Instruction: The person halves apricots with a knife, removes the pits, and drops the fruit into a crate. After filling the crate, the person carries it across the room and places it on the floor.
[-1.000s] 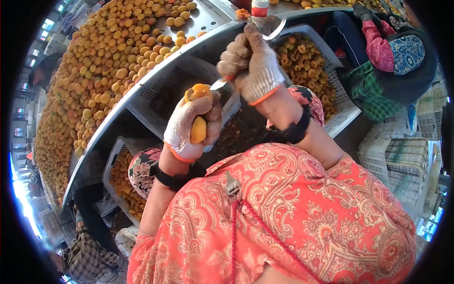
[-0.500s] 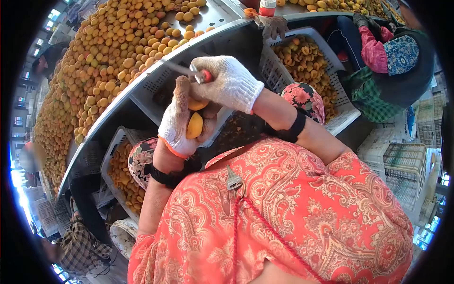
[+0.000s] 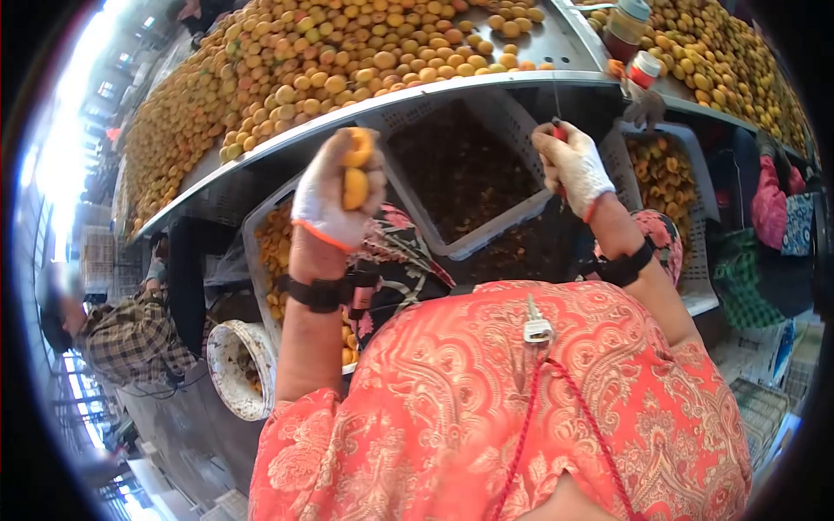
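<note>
My left hand [image 3: 334, 195], in a white work glove, is raised near the table edge with its fingers closed round apricot pieces. One orange piece [image 3: 358, 148] shows at the top of the fist and another piece [image 3: 354, 188] lower down against the palm. Well to the right, my gloved right hand [image 3: 575, 167] grips a knife [image 3: 559, 130] by its red handle, the thin blade pointing up. Between the hands and beneath them lies a pale crate [image 3: 508, 227] with dark bits inside.
Whole apricots [image 3: 347, 56] cover the metal table [image 3: 569, 39]. Crates of cut apricots stand at left [image 3: 276, 252] and right [image 3: 662, 169]. A white bucket [image 3: 234, 369] is at lower left. Jars [image 3: 643, 68] sit on the rim. Co-workers sit at left [image 3: 130, 339] and right [image 3: 747, 252].
My hands were together over the apricot pieces and have drawn apart, the right moving rightward with the knife, the left keeping the fruit. The view has also shifted to the left.
</note>
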The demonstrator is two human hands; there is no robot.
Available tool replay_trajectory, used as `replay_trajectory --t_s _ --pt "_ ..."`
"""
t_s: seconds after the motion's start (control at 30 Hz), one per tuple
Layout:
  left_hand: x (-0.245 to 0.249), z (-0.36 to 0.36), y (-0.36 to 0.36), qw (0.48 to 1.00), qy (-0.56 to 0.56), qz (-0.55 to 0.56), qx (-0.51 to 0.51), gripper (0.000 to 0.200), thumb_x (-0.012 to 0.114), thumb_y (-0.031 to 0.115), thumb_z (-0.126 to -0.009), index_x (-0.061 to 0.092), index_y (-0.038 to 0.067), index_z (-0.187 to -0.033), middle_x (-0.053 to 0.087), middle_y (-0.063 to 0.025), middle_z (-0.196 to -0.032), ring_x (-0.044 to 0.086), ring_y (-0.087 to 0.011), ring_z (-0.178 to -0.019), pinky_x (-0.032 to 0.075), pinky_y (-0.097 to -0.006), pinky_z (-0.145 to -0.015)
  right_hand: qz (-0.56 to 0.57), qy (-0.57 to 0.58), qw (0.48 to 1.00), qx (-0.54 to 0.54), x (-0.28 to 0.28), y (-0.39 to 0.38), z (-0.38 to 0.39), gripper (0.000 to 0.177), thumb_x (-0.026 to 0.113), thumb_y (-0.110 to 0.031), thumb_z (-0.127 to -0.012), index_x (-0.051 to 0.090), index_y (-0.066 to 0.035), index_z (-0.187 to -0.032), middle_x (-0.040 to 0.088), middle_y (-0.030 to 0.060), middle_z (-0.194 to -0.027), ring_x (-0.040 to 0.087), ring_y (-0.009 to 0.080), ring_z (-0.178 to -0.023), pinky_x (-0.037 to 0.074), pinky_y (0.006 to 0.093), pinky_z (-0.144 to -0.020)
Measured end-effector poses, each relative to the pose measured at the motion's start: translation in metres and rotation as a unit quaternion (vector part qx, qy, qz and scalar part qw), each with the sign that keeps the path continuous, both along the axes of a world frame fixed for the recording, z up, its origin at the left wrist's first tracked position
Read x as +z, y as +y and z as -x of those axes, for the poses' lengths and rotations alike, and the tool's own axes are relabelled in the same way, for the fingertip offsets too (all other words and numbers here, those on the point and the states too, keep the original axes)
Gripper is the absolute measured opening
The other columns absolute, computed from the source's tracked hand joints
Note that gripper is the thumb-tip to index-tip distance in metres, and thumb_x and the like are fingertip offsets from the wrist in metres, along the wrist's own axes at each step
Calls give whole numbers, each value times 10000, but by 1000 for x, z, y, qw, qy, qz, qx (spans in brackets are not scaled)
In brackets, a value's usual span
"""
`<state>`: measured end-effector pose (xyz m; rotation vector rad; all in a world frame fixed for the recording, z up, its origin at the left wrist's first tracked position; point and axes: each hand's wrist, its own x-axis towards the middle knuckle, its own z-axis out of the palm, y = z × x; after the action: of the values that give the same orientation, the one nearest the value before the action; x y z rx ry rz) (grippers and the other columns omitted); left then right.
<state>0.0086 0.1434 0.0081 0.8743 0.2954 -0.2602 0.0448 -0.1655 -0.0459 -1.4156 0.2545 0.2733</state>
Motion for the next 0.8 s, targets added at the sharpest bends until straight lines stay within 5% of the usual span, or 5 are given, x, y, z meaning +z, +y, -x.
replay_trajectory --t_s 0.3,0.43,0.67,0.73,0.8 --pt "-94 10 181 929 141 -136 315 267 623 336 -929 559 117 -1067 615 -85 -955 621 -256 -840 533 -404 -654 17 53 998 27 -6 18 8 95 608 -157 -895 563 -84 -935 460 -27 -645 359 68 -431 279 250 -394" --pt "-161 -18 220 910 178 -131 350 303 559 343 -957 550 127 -1168 621 -90 -1151 609 -312 -1004 520 -547 -796 59 56 995 57 -6 26 6 136 616 -179 -893 566 -64 -945 465 -22 -647 384 78 -440 304 250 -394" --pt "-291 -72 318 929 191 -224 224 337 590 332 -933 600 102 -1178 639 -77 -1144 587 -284 -1003 485 -489 -838 161 53 984 57 -16 28 -6 180 619 -244 -861 594 -69 -900 516 7 -655 442 103 -461 345 271 -409" --pt "-311 -82 334 915 238 -262 193 338 609 315 -921 614 89 -1172 643 -73 -1130 585 -274 -981 482 -460 -834 198 64 974 85 -15 25 -10 214 617 -245 -855 603 -41 -921 571 37 -700 521 130 -537 427 290 -493" --pt "-323 -85 349 893 266 -312 187 340 628 298 -909 627 76 -1166 647 -69 -1116 582 -265 -959 479 -431 -830 275 0 953 124 -23 23 -12 324 640 -265 -843 595 0 -1024 675 155 -867 649 263 -860 494 357 -803"
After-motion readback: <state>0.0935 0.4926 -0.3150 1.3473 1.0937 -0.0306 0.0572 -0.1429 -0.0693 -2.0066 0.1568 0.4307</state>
